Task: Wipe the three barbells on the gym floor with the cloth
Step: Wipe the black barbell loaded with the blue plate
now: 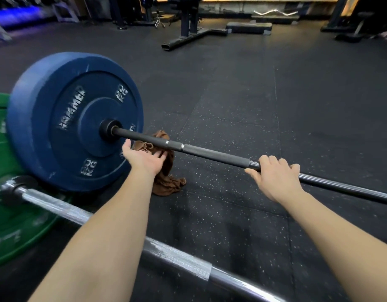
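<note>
A black barbell (212, 154) with a blue 20 kg plate (57, 118) lies across the rubber floor. A brown cloth (167, 182) is bunched on the floor under the bar, close to the plate. My left hand (144, 159) reaches to the cloth with fingers stretched out, the fingertips on its upper folds. My right hand (275, 175) grips the black bar further right, fingers curled over it. Nearer to me lies a chrome barbell (177, 258) with a green plate (11, 225) at its left end; my forearms pass above it.
Dark speckled rubber floor (231, 101) stretches beyond the black bar. A bench frame (192, 29), a step platform (249, 27) and a chrome curl bar (273, 13) stand at the back. Racks line the far left and right.
</note>
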`<move>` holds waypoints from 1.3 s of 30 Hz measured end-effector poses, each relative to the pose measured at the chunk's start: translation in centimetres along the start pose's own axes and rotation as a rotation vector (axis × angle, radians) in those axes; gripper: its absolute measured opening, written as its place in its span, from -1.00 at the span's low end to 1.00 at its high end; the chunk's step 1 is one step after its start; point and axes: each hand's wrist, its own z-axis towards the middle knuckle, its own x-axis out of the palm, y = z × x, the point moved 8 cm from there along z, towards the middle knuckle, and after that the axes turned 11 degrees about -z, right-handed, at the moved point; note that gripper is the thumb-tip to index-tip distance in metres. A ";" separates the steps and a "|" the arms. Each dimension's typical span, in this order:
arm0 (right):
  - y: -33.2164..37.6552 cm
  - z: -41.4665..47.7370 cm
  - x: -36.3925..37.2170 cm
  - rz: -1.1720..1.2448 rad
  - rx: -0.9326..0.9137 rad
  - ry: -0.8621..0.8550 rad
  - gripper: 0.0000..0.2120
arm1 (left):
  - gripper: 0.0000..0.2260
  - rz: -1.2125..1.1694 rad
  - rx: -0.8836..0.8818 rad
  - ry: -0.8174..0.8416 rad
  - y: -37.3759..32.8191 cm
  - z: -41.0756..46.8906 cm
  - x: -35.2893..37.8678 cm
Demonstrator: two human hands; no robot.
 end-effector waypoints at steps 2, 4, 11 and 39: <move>0.0 0.0 -0.1 -0.001 -0.004 -0.007 -0.50 | -0.40 -0.036 0.003 -0.016 0.7 -0.1 0.0; 0.0 -0.1 -0.1 0.002 -0.007 -0.003 -0.50 | -0.38 -0.068 0.033 -0.042 0.4 0.1 0.1; -0.1 -0.1 -0.1 0.019 -0.002 0.019 -0.52 | -0.34 -0.085 0.178 -0.015 -5.8 1.2 1.7; 0.0 -0.1 -0.2 0.004 0.001 -0.027 -0.53 | -0.20 0.088 0.175 -0.054 -3.3 0.2 0.5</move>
